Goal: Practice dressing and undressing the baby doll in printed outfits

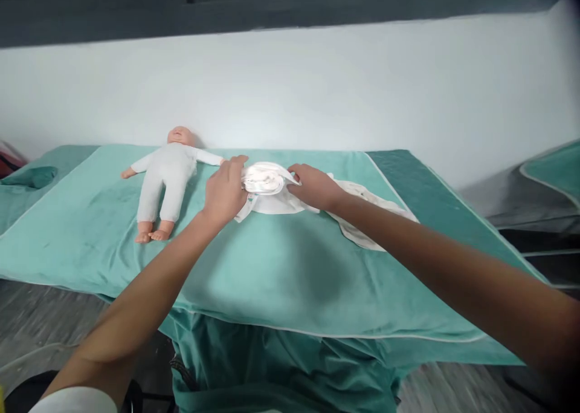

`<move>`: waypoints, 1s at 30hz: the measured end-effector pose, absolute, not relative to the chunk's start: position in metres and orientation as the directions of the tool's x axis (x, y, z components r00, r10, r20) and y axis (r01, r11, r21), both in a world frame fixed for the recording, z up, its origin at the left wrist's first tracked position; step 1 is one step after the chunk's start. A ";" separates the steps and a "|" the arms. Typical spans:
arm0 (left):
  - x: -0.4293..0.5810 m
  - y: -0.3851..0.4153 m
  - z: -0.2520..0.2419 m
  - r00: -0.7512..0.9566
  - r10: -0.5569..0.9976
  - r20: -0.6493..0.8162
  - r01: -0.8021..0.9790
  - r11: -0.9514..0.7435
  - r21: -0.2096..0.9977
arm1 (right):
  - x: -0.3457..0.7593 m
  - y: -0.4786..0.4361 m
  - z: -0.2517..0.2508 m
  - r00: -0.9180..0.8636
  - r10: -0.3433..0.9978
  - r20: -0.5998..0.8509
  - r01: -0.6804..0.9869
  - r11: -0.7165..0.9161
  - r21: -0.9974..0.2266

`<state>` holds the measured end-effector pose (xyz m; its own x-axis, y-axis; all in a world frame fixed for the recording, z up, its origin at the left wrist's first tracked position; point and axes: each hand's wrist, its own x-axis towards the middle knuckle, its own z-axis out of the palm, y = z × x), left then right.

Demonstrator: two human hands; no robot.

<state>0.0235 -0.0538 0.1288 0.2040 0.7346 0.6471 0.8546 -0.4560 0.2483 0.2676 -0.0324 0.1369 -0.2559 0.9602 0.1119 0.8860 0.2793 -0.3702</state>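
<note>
A rolled white cloth [263,178], perhaps a baby garment, lies on the green sheet in front of me. Its lower layer spreads flat towards me, with a strap-like end at the left. My left hand [226,189] grips the left side of the roll, its thumb mostly hidden. On the other side, my right hand [315,187] pinches a raised flap of the same cloth between thumb and fingers. Partly under my right forearm lies a second white garment [362,234], loosely spread. A baby doll [167,168] in a white suit rests on its back to the left.
The green sheet [272,268] covers a bed whose far side meets a white wall [290,92]. Its front edge hangs down close to my body. Another green-covered surface [557,171] stands at the far right. A thin cable [40,347] runs over the floor at lower left.
</note>
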 end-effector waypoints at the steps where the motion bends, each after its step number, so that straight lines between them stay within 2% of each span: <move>1: 0.027 -0.059 0.135 0.174 0.694 0.698 0.835 -0.480 0.269 | 0.267 -0.034 0.136 -0.246 0.964 0.100 0.861 0.265 -0.433; 3: 0.032 -0.069 0.145 0.087 0.621 0.779 0.787 -0.522 0.328 | 0.260 -0.042 0.133 -0.249 0.966 0.074 0.737 0.238 -0.633; 5: 0.035 -0.076 0.148 -0.023 0.558 0.830 0.728 -0.559 0.396 | 0.244 -0.053 0.128 -0.271 0.963 0.002 0.468 0.134 -0.874; 6: 0.036 -0.080 0.146 -0.071 0.537 0.841 0.699 -0.574 0.426 | 0.234 -0.060 0.126 -0.300 0.953 -0.046 0.296 0.047 -0.954; 7: 0.036 -0.084 0.143 -0.104 0.527 0.843 0.673 -0.587 0.450 | 0.223 -0.067 0.125 -0.337 0.937 -0.087 0.126 -0.047 -0.991; 9: 0.034 -0.095 0.132 -0.099 0.548 0.831 0.638 -0.606 0.476 | 0.200 -0.081 0.125 -0.411 0.905 -0.114 -0.154 -0.192 -0.969; 12: 0.024 -0.120 0.110 0.064 0.647 0.760 0.644 -0.608 0.464 | 0.168 -0.100 0.127 -0.468 0.882 -0.049 -0.364 -0.243 -0.899; 14: 0.013 -0.141 0.095 0.144 0.705 0.695 0.676 -0.583 0.451 | 0.150 -0.113 0.126 -0.513 0.858 -0.008 -0.407 -0.252 -0.878; 16: -0.002 -0.163 0.080 0.103 0.744 0.661 0.715 -0.517 0.471 | 0.138 -0.125 0.118 -0.596 0.803 -0.010 -0.390 -0.300 -0.871; 20: -0.038 -0.206 0.046 -0.157 0.788 0.595 0.723 -0.318 0.613 | 0.125 -0.141 0.086 -0.805 0.587 -0.079 -0.208 -0.405 -0.891; 23: -0.071 -0.237 0.015 -0.340 0.778 0.529 0.689 -0.177 0.703 | 0.126 -0.141 0.060 -0.864 0.490 -0.113 -0.064 -0.331 -0.942; 25: -0.101 -0.261 -0.004 -0.513 0.726 0.458 0.661 -0.005 0.750 | 0.132 -0.137 0.044 -0.834 0.535 -0.137 -0.021 -0.278 -0.960; 27: -0.137 -0.289 -0.019 -0.686 0.614 0.391 0.605 0.182 0.775 | 0.143 -0.133 0.028 -0.750 0.640 -0.169 -0.027 -0.285 -0.958; 30: -0.197 -0.341 -0.029 -0.771 0.527 0.358 0.599 0.408 0.689 | 0.161 -0.131 0.011 -0.638 0.746 -0.191 -0.136 -0.353 -0.926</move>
